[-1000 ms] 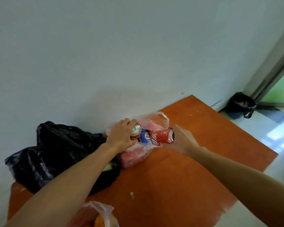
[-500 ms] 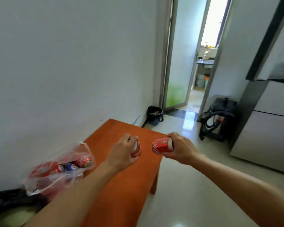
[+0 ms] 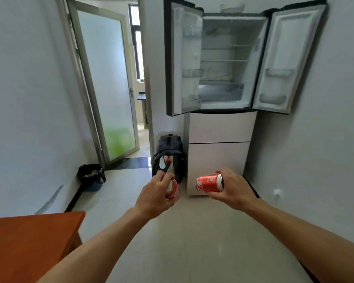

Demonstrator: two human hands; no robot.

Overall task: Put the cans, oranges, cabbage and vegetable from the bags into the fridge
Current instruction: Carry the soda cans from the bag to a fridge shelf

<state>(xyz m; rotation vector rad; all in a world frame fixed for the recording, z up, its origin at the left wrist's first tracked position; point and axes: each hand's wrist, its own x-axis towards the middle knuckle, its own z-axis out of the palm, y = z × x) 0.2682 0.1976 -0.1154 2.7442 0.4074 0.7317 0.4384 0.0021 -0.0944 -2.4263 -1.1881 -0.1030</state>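
Observation:
My left hand [image 3: 155,198] grips a red can [image 3: 172,190], mostly covered by my fingers. My right hand [image 3: 232,189] holds a second red can [image 3: 207,182] lying sideways, its label facing me. Both are held out over the floor in front of me. Ahead stands the fridge [image 3: 219,127] with both upper doors swung wide, showing bare glass shelves [image 3: 223,61] and door bins. Its two lower drawers are closed. The bags are out of view.
A corner of the orange table [image 3: 29,242] shows at lower left. A dark backpack [image 3: 169,158] leans beside the fridge. A black-lined bin [image 3: 91,176] sits by the left wall. A frosted glass door [image 3: 108,88] stands ajar. Pale tiled floor stretches toward the fridge.
Each hand lifted a red can out of the pink bag on the table. My view then swung right, away from the bags, and now faces the open fridge.

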